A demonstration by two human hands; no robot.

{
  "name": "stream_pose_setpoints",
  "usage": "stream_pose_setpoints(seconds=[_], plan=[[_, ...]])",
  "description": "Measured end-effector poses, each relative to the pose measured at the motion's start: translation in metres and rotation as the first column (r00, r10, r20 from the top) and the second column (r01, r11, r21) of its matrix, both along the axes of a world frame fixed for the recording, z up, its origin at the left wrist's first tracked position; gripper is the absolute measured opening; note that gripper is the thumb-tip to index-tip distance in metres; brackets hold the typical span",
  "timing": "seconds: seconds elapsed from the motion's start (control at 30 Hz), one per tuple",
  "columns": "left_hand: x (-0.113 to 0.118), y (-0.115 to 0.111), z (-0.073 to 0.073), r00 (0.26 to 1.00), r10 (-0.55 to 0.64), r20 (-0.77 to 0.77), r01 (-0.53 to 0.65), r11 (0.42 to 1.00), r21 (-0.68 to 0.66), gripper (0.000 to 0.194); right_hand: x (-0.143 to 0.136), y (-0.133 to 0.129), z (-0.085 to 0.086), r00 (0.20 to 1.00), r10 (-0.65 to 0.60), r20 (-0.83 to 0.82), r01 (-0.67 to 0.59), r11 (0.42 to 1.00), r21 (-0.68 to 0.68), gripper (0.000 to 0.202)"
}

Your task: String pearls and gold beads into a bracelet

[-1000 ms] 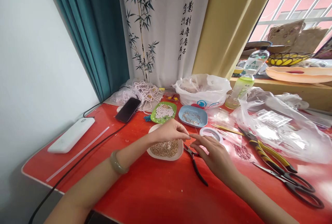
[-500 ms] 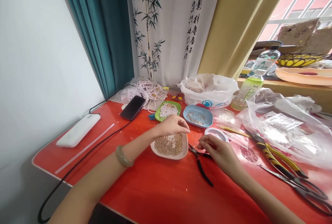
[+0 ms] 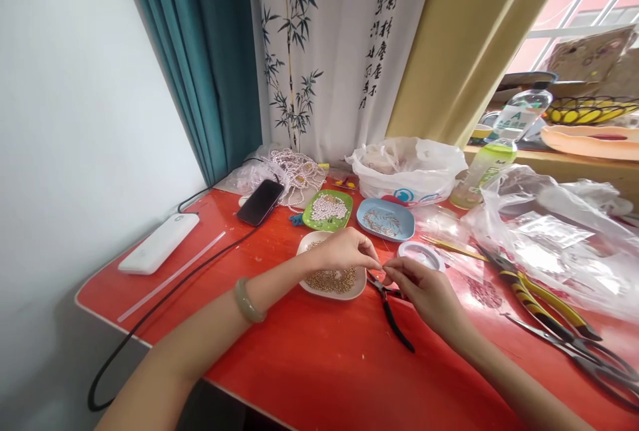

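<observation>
My left hand [image 3: 352, 251] is pinched closed above the right rim of a white dish [image 3: 312, 239] of gold beads [image 3: 332, 280]. Its fingertips meet those of my right hand [image 3: 417, 279], which is also pinched. Whatever lies between the fingers is too small to make out. Below my right hand, black-handled pliers [image 3: 394, 324] rest on the red table, partly hidden. Behind my hands stand a green dish [image 3: 319, 223] of pale pink beads and a blue dish [image 3: 409, 225] of small metal pins. A round white-rimmed container [image 3: 422, 253] sits just behind my right hand.
Yellow-black pliers [image 3: 539, 294], scissors [image 3: 574, 348] and gold tweezers [image 3: 454, 247] lie on the right beside clear plastic bags [image 3: 549, 238]. A bottle [image 3: 482, 175] and white bag [image 3: 414, 178] stand behind. A phone [image 3: 260, 202], cable and white power bank [image 3: 158, 243] are on the left.
My left hand has moved right and slightly down, so its fingertips now meet my right hand's. The view has shifted slightly; the dishes and tools stay in place.
</observation>
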State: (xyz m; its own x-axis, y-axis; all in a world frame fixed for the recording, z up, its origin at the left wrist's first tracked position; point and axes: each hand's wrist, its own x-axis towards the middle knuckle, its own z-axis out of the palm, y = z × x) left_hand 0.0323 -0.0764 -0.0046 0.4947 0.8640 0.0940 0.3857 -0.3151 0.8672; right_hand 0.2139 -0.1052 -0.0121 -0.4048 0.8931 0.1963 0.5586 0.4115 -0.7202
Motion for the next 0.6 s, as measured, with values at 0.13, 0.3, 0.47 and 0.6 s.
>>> stream_pose_setpoints(seconds=[0.13, 0.3, 0.47, 0.6], plan=[[-0.002, 0.001, 0.003, 0.998, 0.003, -0.065, -0.001, 1.000, 0.024, 0.015, -0.002, -0.001, 0.000, 0.999, 0.040, 0.036, -0.040, 0.999, 0.011, 0.020], [-0.012, 0.004, 0.017, 0.936, 0.133, -0.325, -0.082, 0.983, 0.166, 0.016, 0.000, 0.001, -0.005, 0.982, 0.071, 0.178, -0.080, 0.996, 0.042, 0.018], [-0.037, 0.009, 0.024, 0.877, 0.135, -0.462, -0.068, 0.985, 0.158, 0.010, 0.001, 0.003, -0.006, 0.991, 0.070, 0.113, -0.062, 0.995, -0.073, 0.016], [-0.050, 0.011, 0.011, 0.857, 0.094, -0.506, -0.041, 0.993, 0.114, 0.013, -0.003, 0.001, -0.007, 0.996, 0.065, 0.054, -0.058, 0.991, -0.124, 0.015]])
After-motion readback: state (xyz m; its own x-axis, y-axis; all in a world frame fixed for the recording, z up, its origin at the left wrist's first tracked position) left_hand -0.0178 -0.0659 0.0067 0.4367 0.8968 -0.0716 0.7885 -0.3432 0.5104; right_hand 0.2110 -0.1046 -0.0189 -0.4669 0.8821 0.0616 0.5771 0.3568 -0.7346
